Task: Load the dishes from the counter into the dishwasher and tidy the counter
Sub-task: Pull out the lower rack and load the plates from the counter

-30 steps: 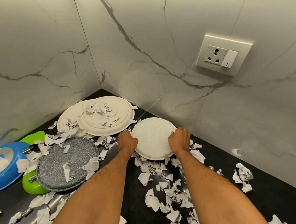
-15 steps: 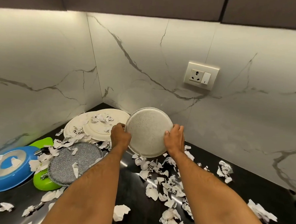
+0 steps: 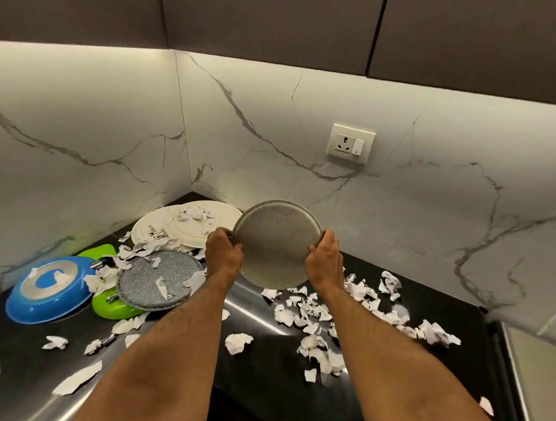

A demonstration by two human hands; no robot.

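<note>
Black counter (image 3: 259, 388): both hands grip speckled plate (image 3: 276, 242), empty.

Both hands hold a grey speckled plate (image 3: 276, 244) up off the black table (image 3: 259, 388), tilted with its face toward the camera. The left hand (image 3: 223, 251) has its grip on the plate's left rim, the right hand (image 3: 325, 262) on its right rim. Left of the plate lie two stacked cream plates (image 3: 188, 226), a dark speckled plate (image 3: 158, 279), a green dish (image 3: 111, 307) and a blue dish (image 3: 49, 289). Torn paper scraps (image 3: 309, 313) litter the table beneath and around the plate. A wall socket (image 3: 351, 144) sits above it to the right.
</note>
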